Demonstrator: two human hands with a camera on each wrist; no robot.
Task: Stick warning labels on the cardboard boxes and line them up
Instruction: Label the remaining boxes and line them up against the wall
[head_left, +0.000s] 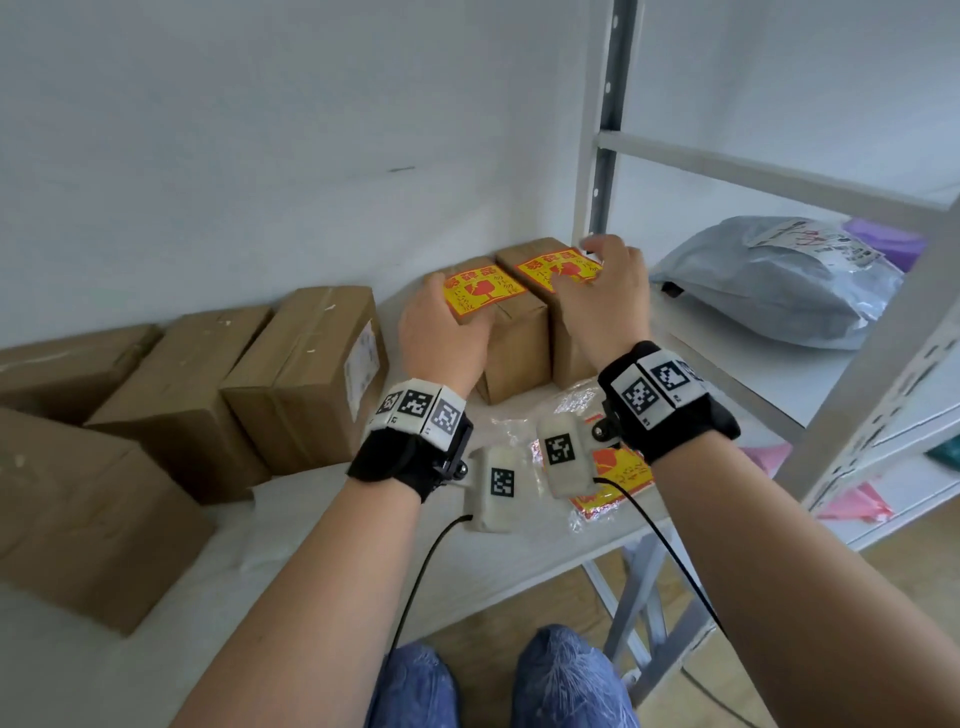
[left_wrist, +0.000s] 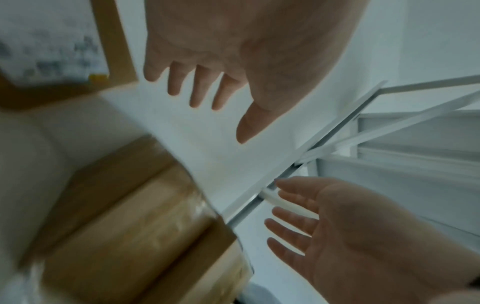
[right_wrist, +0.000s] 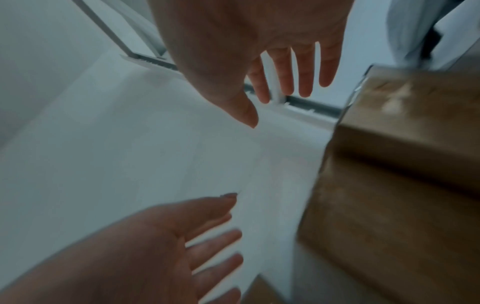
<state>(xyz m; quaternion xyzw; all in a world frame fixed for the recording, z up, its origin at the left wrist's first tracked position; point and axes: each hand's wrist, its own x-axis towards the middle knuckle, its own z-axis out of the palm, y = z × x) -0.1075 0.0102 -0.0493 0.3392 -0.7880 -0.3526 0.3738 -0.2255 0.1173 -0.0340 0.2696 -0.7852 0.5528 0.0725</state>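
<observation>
Two small cardboard boxes stand side by side at the back of the white table (head_left: 311, 571). The left box (head_left: 514, 343) and the right box (head_left: 569, 358) each carry a yellow and red warning label (head_left: 483, 293) (head_left: 550, 265) on top. My left hand (head_left: 441, 332) lies over the near left edge of the left box. My right hand (head_left: 602, 296) reaches over the right box's label. In the blurred wrist views the left hand (left_wrist: 233, 51) and the right hand (right_wrist: 246, 41) both have spread, straight fingers and hold nothing, with a brown box (left_wrist: 130, 226) (right_wrist: 402, 185) beside them.
Several plain cardboard boxes (head_left: 306, 374) (head_left: 176, 395) (head_left: 98, 525) sit in a row at the left. A plastic wrap of spare labels (head_left: 618, 473) lies near the front edge. A grey mail bag (head_left: 779, 280) rests on the metal shelf, whose upright (head_left: 608, 119) stands just behind the boxes.
</observation>
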